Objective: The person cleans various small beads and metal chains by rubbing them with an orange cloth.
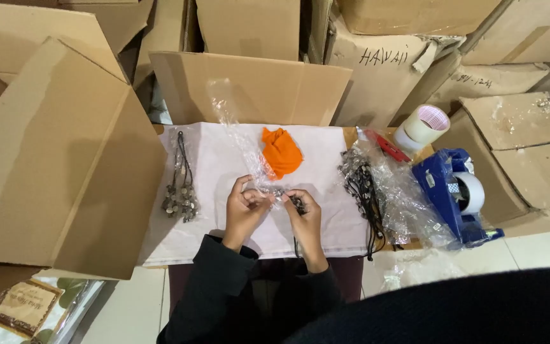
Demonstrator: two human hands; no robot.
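Note:
My left hand [244, 205] pinches the near end of a long clear plastic bag [240, 137] that stretches away over the white sheet [224, 167]. Right beside it, my right hand [305, 210] grips a dark beaded necklace [295, 202] at the bag's mouth, and its black cord hangs down past my wrist. The two hands almost touch. An orange cloth [281, 151] lies just beyond them. A small bunch of similar necklaces [181, 191] rests at the sheet's left edge.
On the right lies a heap of necklaces [361, 185] on crumpled plastic bags [408, 197], then a blue tape dispenser [453, 191], a tape roll [426, 124] and a red cutter [386, 145]. Cardboard boxes [65, 159] crowd the left, back and right.

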